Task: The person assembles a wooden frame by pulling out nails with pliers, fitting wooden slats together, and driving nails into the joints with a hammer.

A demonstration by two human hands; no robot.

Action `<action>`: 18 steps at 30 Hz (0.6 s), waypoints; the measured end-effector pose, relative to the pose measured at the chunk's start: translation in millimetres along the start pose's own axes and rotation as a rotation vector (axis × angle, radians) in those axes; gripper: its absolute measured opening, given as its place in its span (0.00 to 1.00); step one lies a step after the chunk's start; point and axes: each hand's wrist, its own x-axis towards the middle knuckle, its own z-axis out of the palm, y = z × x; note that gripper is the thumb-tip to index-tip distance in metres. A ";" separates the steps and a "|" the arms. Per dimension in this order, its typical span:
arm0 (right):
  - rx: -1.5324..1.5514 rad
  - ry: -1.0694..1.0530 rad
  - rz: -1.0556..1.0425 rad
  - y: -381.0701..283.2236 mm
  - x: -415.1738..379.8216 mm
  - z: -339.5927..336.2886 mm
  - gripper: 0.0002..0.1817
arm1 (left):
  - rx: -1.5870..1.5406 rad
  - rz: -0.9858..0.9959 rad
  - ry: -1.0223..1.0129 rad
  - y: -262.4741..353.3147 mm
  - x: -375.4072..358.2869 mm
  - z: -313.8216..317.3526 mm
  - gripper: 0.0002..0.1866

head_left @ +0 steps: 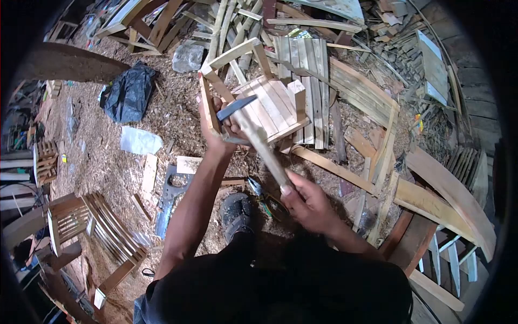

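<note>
In the middle of the scene, above a sawdust-covered floor, the person's right hand (306, 202) is wrapped tight around the lower end of a hammer (258, 139), fingers curled fully round the wooden handle. The handle slants up and to the left, and the dark metal head sits at its far end, just over the near-left corner of a small wooden chair frame (272, 102). The left hand (216, 121) clasps that corner of the frame, fingers pressed round one of its upright legs, with the hammer head touching or almost touching the wood just beside the thumb; which of the two cannot be told. The frame is tilted, its slatted seat facing up and right, its legs and rails pointing toward the far side.

Below the hands, a dark shoe (237, 213) rests on the shavings, with a saw blade (170, 200) lying flat to its left. Farther left a black plastic bag (129, 92) and a clear plastic bag (140, 141) lie on the sawdust. At the near left stands a finished slatted chair (91, 227). Loose planks and offcuts (356, 86) are heaped across the far and right sides, well apart from the hands.
</note>
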 end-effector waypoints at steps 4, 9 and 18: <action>0.236 0.055 0.205 -13.8 -2.9 -3.9 0.30 | -0.137 0.001 -0.187 -1.9 5.6 0.5 0.26; 0.202 0.012 0.166 -6.1 -6.9 -0.8 0.27 | -0.078 0.009 -0.168 -1.7 7.0 -1.8 0.27; 0.241 0.004 0.164 -19.3 -1.2 -3.8 0.29 | -0.019 0.021 -0.105 -0.6 4.6 4.9 0.28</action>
